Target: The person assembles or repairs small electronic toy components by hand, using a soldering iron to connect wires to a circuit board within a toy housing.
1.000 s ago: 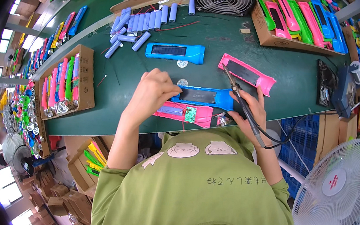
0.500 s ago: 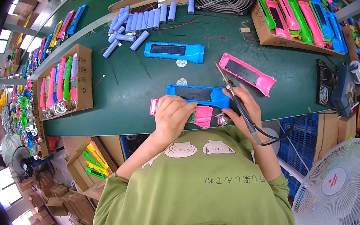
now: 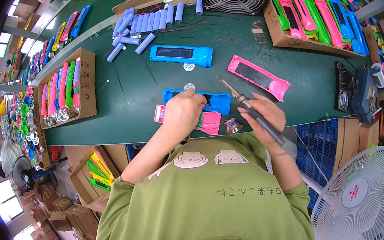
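My right hand [image 3: 266, 118] grips a soldering iron [image 3: 249, 106] by its dark handle, its metal tip pointing up and left over the table. My left hand [image 3: 183, 111] is closed in a pinch over a blue flashlight shell [image 3: 221, 104], lying open side up; its fingers hide part of the shell and whatever they hold. Nearer to me lies a pink flashlight shell [image 3: 210, 122], partly under the left hand, with thin wires running to a small silvery lamp head [image 3: 234, 126]. A small round clear disc [image 3: 189, 86] lies just beyond the blue shell.
Farther off lie a blue flashlight body [image 3: 181, 54] with a dark panel, a pink shell [image 3: 259, 77] and purple battery cells [image 3: 149, 21]. A box of coloured shells [image 3: 300, 42] stands back right, another box [image 3: 90, 94] at left. Solder spool [image 3: 378, 77] and white fan [image 3: 358, 200] are right.
My left hand has moved from the pink shell up onto the blue one, which has shifted left. The soldering iron has drawn slightly left and down, tip away from the far pink shell.
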Tool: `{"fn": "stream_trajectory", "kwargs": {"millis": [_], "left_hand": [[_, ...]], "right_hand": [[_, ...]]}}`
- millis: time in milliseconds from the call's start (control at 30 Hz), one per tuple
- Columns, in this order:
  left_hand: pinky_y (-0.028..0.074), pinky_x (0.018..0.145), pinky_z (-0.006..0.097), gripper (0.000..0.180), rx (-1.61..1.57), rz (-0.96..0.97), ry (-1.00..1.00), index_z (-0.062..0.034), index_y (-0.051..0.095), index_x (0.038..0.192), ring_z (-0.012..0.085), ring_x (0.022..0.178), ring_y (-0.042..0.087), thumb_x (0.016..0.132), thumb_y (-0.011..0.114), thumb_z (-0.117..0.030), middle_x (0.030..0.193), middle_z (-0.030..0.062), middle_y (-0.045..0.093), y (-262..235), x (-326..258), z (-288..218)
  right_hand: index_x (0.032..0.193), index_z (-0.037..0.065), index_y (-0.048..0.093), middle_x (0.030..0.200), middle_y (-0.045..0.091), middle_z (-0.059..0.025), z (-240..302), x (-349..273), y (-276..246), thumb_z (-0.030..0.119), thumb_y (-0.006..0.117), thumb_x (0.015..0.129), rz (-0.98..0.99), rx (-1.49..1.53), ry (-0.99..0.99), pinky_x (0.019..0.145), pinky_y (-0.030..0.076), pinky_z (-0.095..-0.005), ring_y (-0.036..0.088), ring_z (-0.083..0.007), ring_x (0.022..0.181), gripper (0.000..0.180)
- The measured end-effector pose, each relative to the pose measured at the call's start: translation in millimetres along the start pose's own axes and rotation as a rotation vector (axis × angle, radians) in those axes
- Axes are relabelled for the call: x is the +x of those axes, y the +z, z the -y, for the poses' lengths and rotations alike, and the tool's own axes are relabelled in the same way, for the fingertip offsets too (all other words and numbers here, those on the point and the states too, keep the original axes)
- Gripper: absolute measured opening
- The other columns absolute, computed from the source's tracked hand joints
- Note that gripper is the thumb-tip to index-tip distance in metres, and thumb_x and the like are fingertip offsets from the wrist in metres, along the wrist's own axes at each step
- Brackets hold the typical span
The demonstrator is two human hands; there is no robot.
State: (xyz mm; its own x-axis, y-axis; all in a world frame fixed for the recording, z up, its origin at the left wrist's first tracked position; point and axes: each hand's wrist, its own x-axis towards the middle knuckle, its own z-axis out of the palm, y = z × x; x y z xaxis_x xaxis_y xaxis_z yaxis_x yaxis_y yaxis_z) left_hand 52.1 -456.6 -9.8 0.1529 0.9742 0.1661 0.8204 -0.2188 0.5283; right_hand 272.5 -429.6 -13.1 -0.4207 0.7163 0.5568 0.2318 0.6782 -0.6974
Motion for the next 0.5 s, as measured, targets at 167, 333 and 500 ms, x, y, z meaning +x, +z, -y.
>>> {"fn": "stream_trajectory", "kwargs": {"millis": [167, 333, 500], "left_hand": [[0.045, 0.057, 0.038, 0.003, 0.078, 0.085, 0.034, -0.0043, 0.063, 0.070, 0.0300, 0.062, 0.056, 0.069, 0.061, -0.006, 0.067, 0.0119, 0.054, -3, 11, 0], [0.044, 0.058, 0.038, 0.004, 0.108, 0.108, 0.046, -0.0043, 0.062, 0.069, 0.0301, 0.063, 0.056, 0.069, 0.061, -0.008, 0.068, 0.0123, 0.054, -3, 14, -1], [0.044, 0.059, 0.038, 0.004, 0.106, 0.093, 0.049, -0.0043, 0.062, 0.069, 0.0299, 0.064, 0.056, 0.069, 0.061, -0.008, 0.068, 0.0119, 0.054, -1, 13, 0]], "right_hand": [[0.095, -0.006, 0.058, 0.086, 0.062, -0.0121, 10, -10, 0, 0.000, 0.062, 0.077, -0.292, 0.557, 0.469, 0.062, 0.053, -0.0273, 0.062, -0.0160, 0.067, 0.020], [0.095, -0.006, 0.056, 0.087, 0.062, -0.0136, -9, -16, 8, 0.001, 0.061, 0.079, -0.255, 0.727, 0.676, 0.055, 0.051, -0.0224, 0.061, -0.0132, 0.065, 0.018], [0.093, -0.005, 0.056, 0.089, 0.062, -0.0125, -11, -16, 15, 0.001, 0.060, 0.079, -0.211, 0.693, 0.715, 0.051, 0.048, -0.0206, 0.060, -0.0117, 0.064, 0.016]]}}
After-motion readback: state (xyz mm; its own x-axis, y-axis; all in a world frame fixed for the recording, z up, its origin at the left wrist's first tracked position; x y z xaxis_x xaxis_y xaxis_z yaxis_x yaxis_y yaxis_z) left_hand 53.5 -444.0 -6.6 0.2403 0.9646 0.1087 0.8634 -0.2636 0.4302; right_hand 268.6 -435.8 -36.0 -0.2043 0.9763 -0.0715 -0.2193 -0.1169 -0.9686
